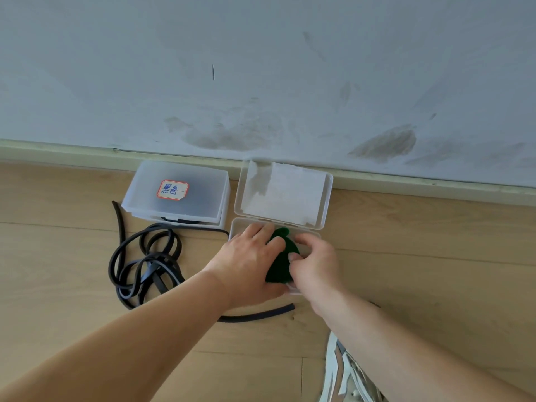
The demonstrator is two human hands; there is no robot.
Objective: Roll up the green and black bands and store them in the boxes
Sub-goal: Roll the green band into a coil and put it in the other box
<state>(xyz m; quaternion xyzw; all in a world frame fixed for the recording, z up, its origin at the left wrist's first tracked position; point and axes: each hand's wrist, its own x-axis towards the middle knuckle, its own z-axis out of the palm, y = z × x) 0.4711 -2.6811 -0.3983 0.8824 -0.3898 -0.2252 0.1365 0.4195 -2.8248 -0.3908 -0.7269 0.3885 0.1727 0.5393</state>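
Note:
The rolled green band (282, 258) lies inside the open clear box (240, 224) on the right, whose lid (282, 192) leans back toward the wall. My left hand (249, 256) presses on the roll from the left, fingers lying over it. My right hand (316, 262) holds its right side with curled fingers. The black band (145, 262) sprawls in loose loops on the wooden floor to the left, one end running under my arms. A closed clear box with a red-edged label (177, 192) stands behind it.
Both boxes sit close to the baseboard (87, 153) of a scuffed white wall. Wooden floor stretches left and right of them. A patterned piece of clothing (345, 372) shows at the bottom right.

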